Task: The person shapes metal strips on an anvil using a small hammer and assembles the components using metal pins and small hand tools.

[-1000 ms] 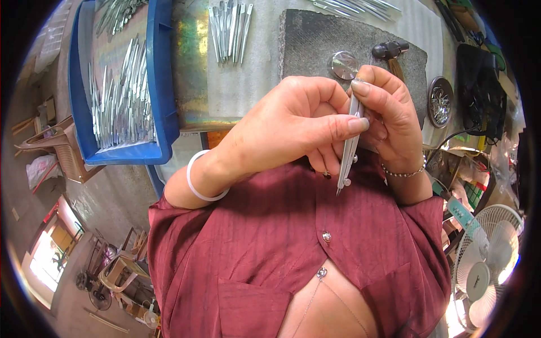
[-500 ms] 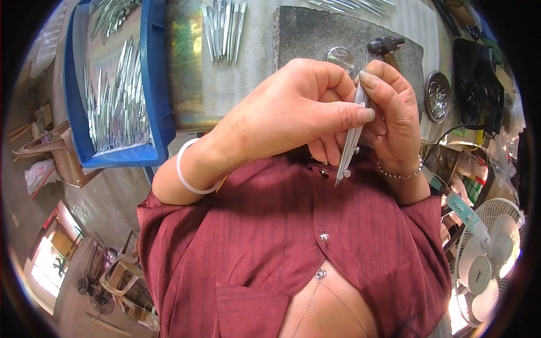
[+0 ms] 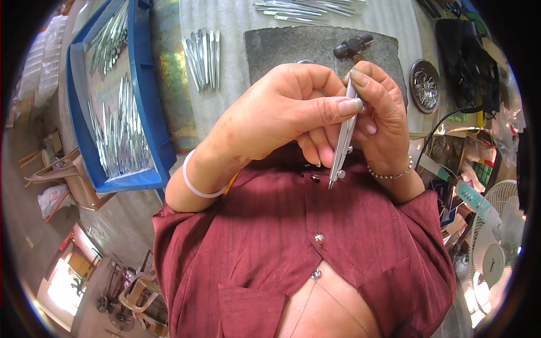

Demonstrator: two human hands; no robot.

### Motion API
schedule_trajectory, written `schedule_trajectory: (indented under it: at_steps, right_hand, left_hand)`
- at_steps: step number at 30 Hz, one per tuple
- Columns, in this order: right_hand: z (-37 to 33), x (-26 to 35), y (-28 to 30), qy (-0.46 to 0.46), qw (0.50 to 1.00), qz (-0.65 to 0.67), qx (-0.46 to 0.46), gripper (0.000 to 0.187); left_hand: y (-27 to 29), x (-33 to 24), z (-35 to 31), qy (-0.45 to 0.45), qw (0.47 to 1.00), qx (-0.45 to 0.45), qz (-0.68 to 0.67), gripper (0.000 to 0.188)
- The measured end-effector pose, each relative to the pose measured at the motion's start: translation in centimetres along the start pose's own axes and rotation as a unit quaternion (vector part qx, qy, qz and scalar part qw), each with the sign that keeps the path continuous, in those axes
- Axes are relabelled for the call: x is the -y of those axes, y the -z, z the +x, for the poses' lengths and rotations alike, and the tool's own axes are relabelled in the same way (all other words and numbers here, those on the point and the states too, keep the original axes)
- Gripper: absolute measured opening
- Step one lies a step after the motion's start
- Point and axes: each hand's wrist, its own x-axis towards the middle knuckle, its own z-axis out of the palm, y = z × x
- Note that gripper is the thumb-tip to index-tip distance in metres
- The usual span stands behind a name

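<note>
In front of my chest, both hands hold a slim silver caliper (image 3: 340,149), tilted with its pointed end down toward my shirt. Two small round screws stick out along its side. My left hand (image 3: 301,107) is closed, its thumb pressed on the caliper's upper part and its other fingers curled behind. My right hand (image 3: 382,110) pinches the top end between thumb and forefinger. Whether a small piece also sits in that pinch is hidden by the fingers.
A blue tray (image 3: 163,141) with many metal strips stands at left. More loose strips (image 3: 203,59) lie beside it and at the far edge. A hammer (image 3: 353,47) rests on a dark stone slab (image 3: 270,50). A bowl of small metal parts (image 3: 424,86) and a fan (image 3: 493,248) are at right.
The view has shifted, so the table things sit farther left. My hands keep the same grip on the caliper. A clear round object on the slab is now mostly hidden behind my hands.
</note>
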Motion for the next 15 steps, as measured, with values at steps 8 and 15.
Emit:
schedule_trajectory:
  at_steps: [8, 15]
  right_hand:
    - [-0.1, 0.4, 1.5, 0.023, 0.999, 0.025, 0.011, 0.015]
    - [0.2, 0.7, 2.2, 0.005, 0.998, 0.06, 0.009, 0.014]
  left_hand:
    - [-0.6, -0.5, 1.5, -0.003, 0.999, 0.037, 0.037, 0.026]
    - [-1.3, -0.7, 2.4, 0.011, 0.999, -0.004, 0.033, 0.016]
